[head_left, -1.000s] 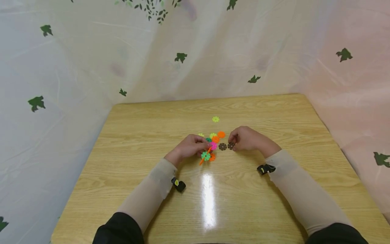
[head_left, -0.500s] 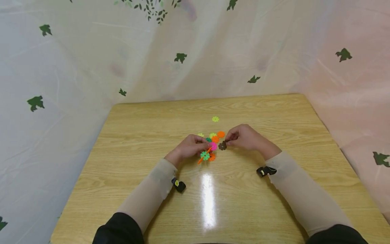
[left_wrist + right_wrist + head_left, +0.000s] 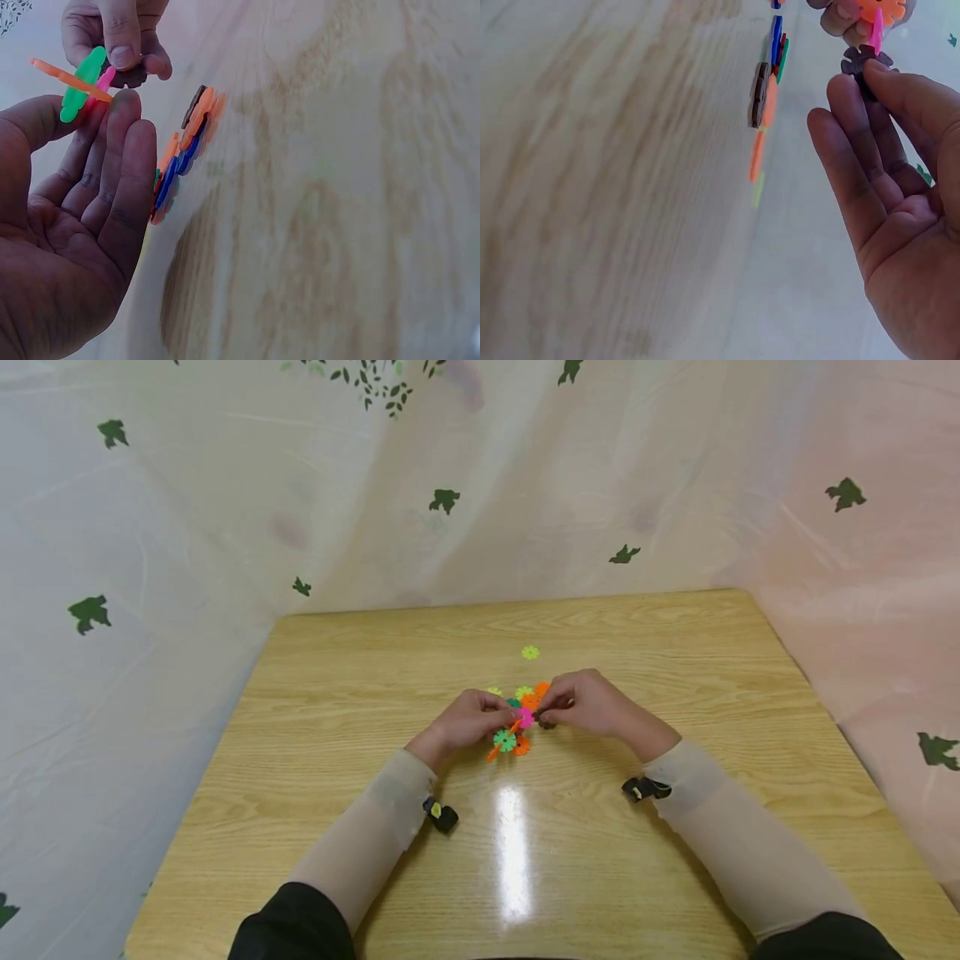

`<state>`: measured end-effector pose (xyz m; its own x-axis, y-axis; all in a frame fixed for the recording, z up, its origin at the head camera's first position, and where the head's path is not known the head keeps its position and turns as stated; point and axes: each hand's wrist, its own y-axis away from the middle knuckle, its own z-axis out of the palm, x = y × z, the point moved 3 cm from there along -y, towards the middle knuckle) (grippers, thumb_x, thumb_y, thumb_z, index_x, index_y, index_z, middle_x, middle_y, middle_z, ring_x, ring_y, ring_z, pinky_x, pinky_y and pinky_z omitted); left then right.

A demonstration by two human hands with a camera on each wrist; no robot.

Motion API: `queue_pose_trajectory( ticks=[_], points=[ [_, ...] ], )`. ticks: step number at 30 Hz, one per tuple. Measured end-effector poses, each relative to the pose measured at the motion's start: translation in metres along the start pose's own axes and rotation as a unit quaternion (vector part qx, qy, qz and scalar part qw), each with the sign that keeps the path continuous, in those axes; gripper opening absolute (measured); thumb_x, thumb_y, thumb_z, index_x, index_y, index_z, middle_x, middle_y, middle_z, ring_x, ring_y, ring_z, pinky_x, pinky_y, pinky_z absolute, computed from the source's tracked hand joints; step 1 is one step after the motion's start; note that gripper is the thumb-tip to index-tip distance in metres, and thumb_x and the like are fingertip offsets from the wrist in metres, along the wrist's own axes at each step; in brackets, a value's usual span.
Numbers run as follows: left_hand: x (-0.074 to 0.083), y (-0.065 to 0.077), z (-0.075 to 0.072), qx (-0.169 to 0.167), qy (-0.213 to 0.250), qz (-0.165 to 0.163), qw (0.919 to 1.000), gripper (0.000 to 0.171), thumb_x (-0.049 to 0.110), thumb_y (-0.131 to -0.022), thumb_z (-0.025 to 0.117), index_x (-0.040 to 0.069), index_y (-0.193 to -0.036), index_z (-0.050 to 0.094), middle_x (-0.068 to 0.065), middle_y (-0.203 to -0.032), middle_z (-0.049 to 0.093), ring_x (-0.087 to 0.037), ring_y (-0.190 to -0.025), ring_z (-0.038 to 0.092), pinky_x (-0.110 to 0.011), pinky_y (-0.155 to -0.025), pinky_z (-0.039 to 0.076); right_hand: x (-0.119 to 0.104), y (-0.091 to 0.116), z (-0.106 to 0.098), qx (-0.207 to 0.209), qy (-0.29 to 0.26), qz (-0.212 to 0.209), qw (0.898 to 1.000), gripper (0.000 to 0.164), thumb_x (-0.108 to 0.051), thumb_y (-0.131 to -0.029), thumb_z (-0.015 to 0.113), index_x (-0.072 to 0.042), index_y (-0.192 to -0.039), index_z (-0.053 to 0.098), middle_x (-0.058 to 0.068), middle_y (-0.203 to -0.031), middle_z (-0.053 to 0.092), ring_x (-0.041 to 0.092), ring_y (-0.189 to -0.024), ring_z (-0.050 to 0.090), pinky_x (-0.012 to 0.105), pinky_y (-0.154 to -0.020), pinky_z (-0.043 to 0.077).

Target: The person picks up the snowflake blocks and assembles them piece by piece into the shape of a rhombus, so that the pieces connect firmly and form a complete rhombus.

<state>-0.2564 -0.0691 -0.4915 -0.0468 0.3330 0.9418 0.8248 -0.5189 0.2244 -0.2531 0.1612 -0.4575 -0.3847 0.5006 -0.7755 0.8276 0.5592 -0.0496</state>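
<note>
My left hand (image 3: pixel 474 720) pinches a small chain of notched flower-shaped plastic discs. The chain has an orange disc (image 3: pixel 56 73), a green disc (image 3: pixel 84 84) and a pink disc (image 3: pixel 103 81) slotted together at angles. Between thumb and fingertips, my right hand (image 3: pixel 588 703) pinches a dark brown notched disc (image 3: pixel 855 63). The brown disc's edge meets the pink disc in the right wrist view. Both hands are close together over the loose discs. Another brown disc (image 3: pixel 759 96) lies on the table under the right fingers, mostly hidden in the head view.
Loose discs lie around the hands: orange ones (image 3: pixel 530 702), a dark green one (image 3: pixel 513 703), yellow ones (image 3: pixel 524 692) and blue ones (image 3: pixel 168 182). One yellow disc (image 3: pixel 530 652) sits farther back. The wooden table (image 3: pixel 360 660) meets a curtain (image 3: pixel 337 485) behind.
My right hand has moved left with its brown disc, passing over the brown disc on the table to reach the pink disc. The left hand has stayed nearly still.
</note>
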Motion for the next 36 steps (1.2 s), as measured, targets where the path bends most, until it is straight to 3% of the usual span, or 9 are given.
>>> queue_pose_trajectory(
  ticks=[6, 9, 12, 20, 25, 31, 36],
  points=[
    [-0.001, -0.001, 0.0, 0.001, -0.004, 0.0, 1.0, 0.021, 0.022, -0.103, 0.068, 0.005, -0.106, 0.08, 0.004, -0.079, 0.069, -0.013, -0.067, 0.051, -0.024, -0.062, 0.045, -0.007, 0.0, 0.002, 0.009, 0.018, -0.013, 1.0, 0.011, -0.006, -0.091, 0.083, -0.016, -0.094, 0.084, -0.006, -0.088, 0.071, 0.014, -0.085, 0.07, 0.033, -0.077, 0.061],
    [-0.001, -0.001, 0.0, 0.003, -0.001, -0.002, 1.0, 0.021, 0.021, -0.103, 0.068, 0.004, -0.106, 0.079, 0.004, -0.079, 0.069, -0.011, -0.066, 0.049, -0.023, -0.061, 0.043, -0.008, -0.001, 0.003, 0.011, 0.029, -0.016, 0.999, 0.002, -0.01, -0.091, 0.083, -0.011, -0.093, 0.084, -0.006, -0.086, 0.07, 0.013, -0.083, 0.069, 0.032, -0.075, 0.061],
    [-0.001, -0.002, 0.0, 0.006, 0.002, -0.007, 1.0, 0.02, 0.021, -0.103, 0.068, 0.004, -0.106, 0.079, 0.004, -0.076, 0.067, -0.01, -0.064, 0.047, -0.023, -0.058, 0.04, -0.01, -0.002, 0.002, 0.017, 0.043, -0.027, 0.999, 0.006, -0.013, -0.091, 0.085, -0.007, -0.092, 0.084, -0.008, -0.084, 0.068, 0.012, -0.08, 0.067, 0.032, -0.073, 0.06],
    [-0.002, -0.004, 0.001, 0.0, 0.015, -0.017, 0.9997, 0.02, 0.018, -0.101, 0.068, 0.002, -0.104, 0.08, 0.002, -0.087, 0.073, -0.01, -0.071, 0.057, -0.023, -0.063, 0.049, -0.014, -0.004, 0.005, 0.012, 0.056, -0.058, 0.997, 0.009, -0.004, -0.088, 0.085, -0.013, -0.09, 0.085, -0.01, -0.084, 0.069, 0.01, -0.077, 0.066, 0.03, -0.07, 0.059],
    [-0.003, -0.005, -0.002, -0.001, 0.02, -0.02, 0.9996, 0.021, 0.016, -0.101, 0.065, 0.001, -0.107, 0.079, -0.001, -0.092, 0.074, -0.011, -0.077, 0.062, -0.027, -0.069, 0.054, -0.012, -0.005, 0.005, 0.011, 0.033, -0.049, 0.998, 0.011, -0.003, -0.089, 0.083, -0.013, -0.093, 0.085, -0.007, -0.086, 0.07, 0.012, -0.08, 0.067, 0.031, -0.072, 0.06],
    [-0.002, -0.005, -0.002, -0.013, 0.074, -0.027, 0.9968, 0.022, 0.016, -0.102, 0.069, -0.001, -0.114, 0.076, -0.012, -0.098, 0.078, -0.019, -0.082, 0.074, -0.037, -0.078, 0.063, -0.013, -0.007, 0.004, -0.008, 0.015, -0.048, 0.999, 0.018, -0.001, -0.09, 0.081, -0.016, -0.099, 0.085, -0.005, -0.091, 0.071, 0.013, -0.083, 0.068, 0.03, -0.077, 0.062],
    [-0.006, -0.004, -0.002, -0.013, 0.118, -0.026, 0.9926, 0.022, 0.012, -0.1, 0.074, -0.004, -0.116, 0.075, -0.017, -0.101, 0.078, -0.021, -0.079, 0.076, -0.04, -0.078, 0.064, -0.009, -0.011, 0.0, -0.016, 0.028, -0.029, 0.999, 0.018, 0.001, -0.094, 0.077, -0.008, -0.109, 0.082, 0.002, -0.101, 0.074, 0.019, -0.092, 0.072, 0.037, -0.084, 0.062]
  ],
)
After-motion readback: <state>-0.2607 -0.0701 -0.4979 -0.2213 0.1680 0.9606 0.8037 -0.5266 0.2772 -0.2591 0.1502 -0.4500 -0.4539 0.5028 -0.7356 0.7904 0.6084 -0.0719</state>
